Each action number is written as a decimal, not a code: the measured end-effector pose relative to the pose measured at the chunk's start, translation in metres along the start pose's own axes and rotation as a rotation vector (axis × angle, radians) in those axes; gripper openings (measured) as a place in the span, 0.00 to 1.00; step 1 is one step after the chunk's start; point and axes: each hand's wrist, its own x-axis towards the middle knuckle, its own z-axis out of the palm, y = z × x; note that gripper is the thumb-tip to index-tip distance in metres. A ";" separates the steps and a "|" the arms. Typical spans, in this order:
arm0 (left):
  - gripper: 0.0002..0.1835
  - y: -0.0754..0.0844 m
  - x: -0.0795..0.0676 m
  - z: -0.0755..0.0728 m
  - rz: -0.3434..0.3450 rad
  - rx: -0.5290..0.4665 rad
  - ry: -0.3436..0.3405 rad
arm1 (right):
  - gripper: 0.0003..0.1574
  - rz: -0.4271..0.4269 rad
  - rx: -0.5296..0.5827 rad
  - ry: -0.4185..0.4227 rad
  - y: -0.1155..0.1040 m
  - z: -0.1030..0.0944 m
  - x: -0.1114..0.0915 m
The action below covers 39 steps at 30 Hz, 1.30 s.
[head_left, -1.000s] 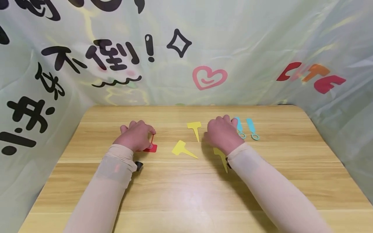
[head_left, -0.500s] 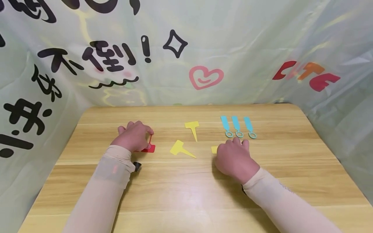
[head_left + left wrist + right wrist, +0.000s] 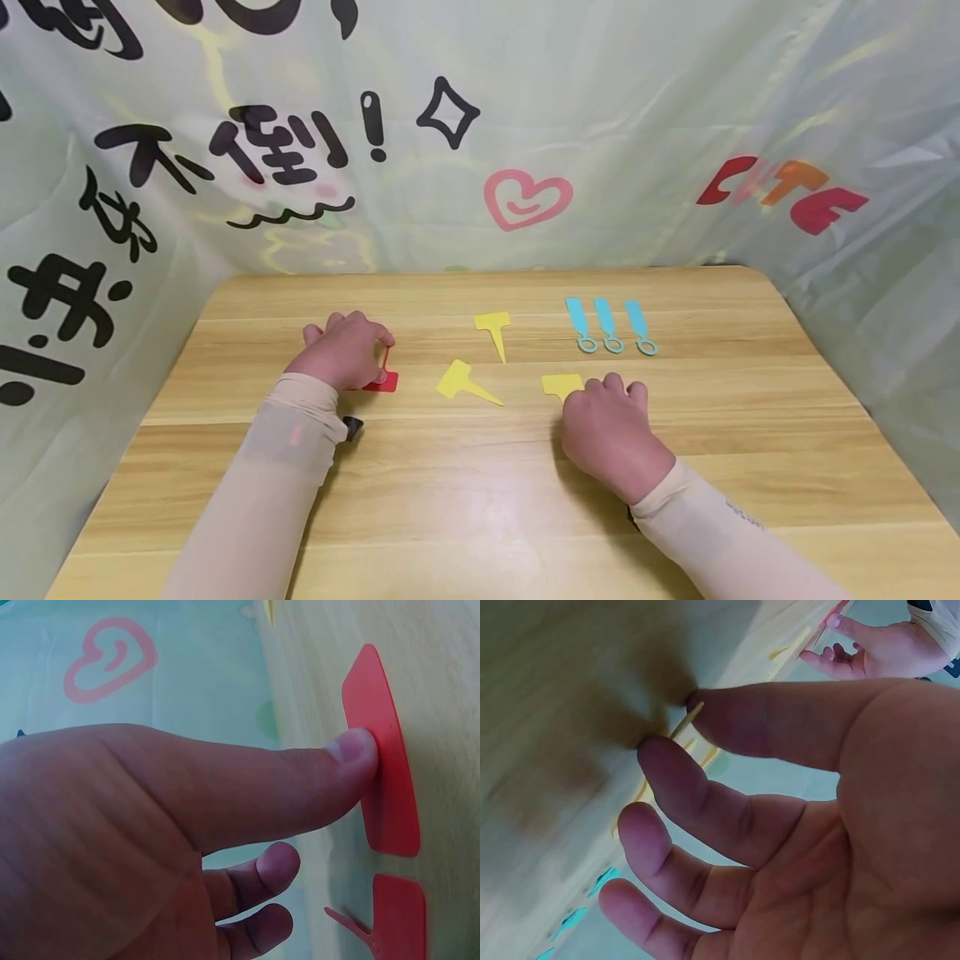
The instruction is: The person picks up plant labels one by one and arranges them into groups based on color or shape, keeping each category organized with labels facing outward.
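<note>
In the head view my left hand [image 3: 341, 350] lies over a red tag [image 3: 384, 383] at the left. In the left wrist view its straight thumb presses on that red tag [image 3: 382, 787], while the other visible fingers are loosely bent. My right hand [image 3: 615, 429] is low over the table, its fingers curled at a yellow T-shaped plant label [image 3: 561, 383]. The label's wide top shows; its stem is under the hand. In the right wrist view the pointed yellow stem [image 3: 688, 721] is between thumb and index fingertips. Two more yellow plant labels, a far one [image 3: 493, 327] and a nearer one [image 3: 457, 379], lie between my hands.
Three light-blue tags with rings [image 3: 604, 317] lie in a row at the back right. A second red tag [image 3: 400, 915] with a thin stem lies beside the pressed one. A pale printed curtain [image 3: 637, 125] borders the wooden table [image 3: 465, 508] behind and at the sides.
My right hand has drawn back from beside the blue tags to the near-right yellow plant label, uncovering all the blue tags. My left hand stays on the red tag. The view has shifted slightly.
</note>
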 end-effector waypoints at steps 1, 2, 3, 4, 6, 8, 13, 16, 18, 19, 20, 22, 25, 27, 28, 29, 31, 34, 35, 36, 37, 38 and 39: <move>0.28 0.000 0.000 0.000 -0.001 0.002 0.001 | 0.19 0.001 0.005 0.000 0.000 0.000 0.000; 0.27 0.000 0.000 0.000 -0.001 0.002 0.002 | 0.19 0.002 0.012 -0.002 0.000 0.001 0.000; 0.27 0.000 0.000 0.000 -0.002 0.003 0.003 | 0.19 0.003 0.017 -0.003 0.001 0.001 0.000; 0.27 0.000 0.000 0.000 -0.001 0.002 0.004 | 0.19 0.004 0.022 -0.002 0.001 0.001 0.000; 0.27 0.000 0.000 0.000 0.002 0.000 0.004 | 0.19 0.008 0.034 0.008 0.002 0.002 0.001; 0.27 0.000 0.000 0.000 0.001 -0.001 0.006 | 0.19 0.008 0.041 0.029 0.002 0.002 0.001; 0.27 0.000 -0.002 -0.001 -0.003 0.002 0.010 | 0.19 0.005 0.054 0.105 0.004 0.000 0.005; 0.27 0.001 -0.002 -0.002 -0.005 0.002 0.009 | 0.20 0.008 0.073 0.127 0.006 -0.003 0.011; 0.27 0.002 -0.003 -0.003 -0.007 0.001 0.006 | 0.20 0.016 0.091 0.131 0.007 -0.004 0.016; 0.27 0.002 -0.003 -0.003 -0.007 0.000 0.005 | 0.20 0.018 0.098 0.138 0.008 -0.005 0.019; 0.27 0.002 -0.003 -0.003 -0.008 0.000 0.005 | 0.21 0.019 0.101 0.145 0.009 -0.006 0.022; 0.27 0.002 -0.003 -0.003 -0.008 -0.001 0.005 | 0.21 0.021 0.099 0.157 0.011 -0.007 0.030; 0.27 0.001 -0.003 -0.002 -0.008 0.001 0.007 | 0.21 0.032 0.097 0.153 0.012 -0.010 0.044; 0.27 0.001 -0.003 -0.002 -0.011 0.005 0.009 | 0.20 0.047 0.107 0.132 0.012 -0.013 0.055; 0.27 0.001 -0.003 -0.001 -0.011 0.007 0.010 | 0.19 0.057 0.118 0.117 0.012 -0.014 0.061; 0.27 0.001 -0.002 -0.001 -0.012 0.008 0.011 | 0.19 0.066 0.129 0.104 0.011 -0.015 0.067; 0.27 0.001 -0.002 0.000 -0.015 0.010 0.013 | 0.18 0.082 0.148 0.085 0.010 -0.017 0.078; 0.27 0.002 -0.002 0.001 -0.012 0.009 0.011 | 0.16 0.100 0.163 0.064 0.008 -0.019 0.092; 0.27 0.002 -0.002 0.001 -0.013 0.010 0.012 | 0.16 0.104 0.164 0.062 0.007 -0.019 0.095; 0.27 0.003 -0.002 0.001 -0.014 0.011 0.012 | 0.15 0.109 0.165 0.056 0.006 -0.019 0.099; 0.27 0.003 -0.002 0.001 -0.013 0.010 0.012 | 0.15 0.113 0.164 0.049 0.005 -0.019 0.102; 0.27 0.004 -0.002 0.001 -0.011 0.009 0.013 | 0.14 0.116 0.161 0.042 0.005 -0.018 0.105; 0.27 0.004 -0.003 0.001 -0.011 0.009 0.014 | 0.14 0.117 0.160 0.037 0.004 -0.018 0.107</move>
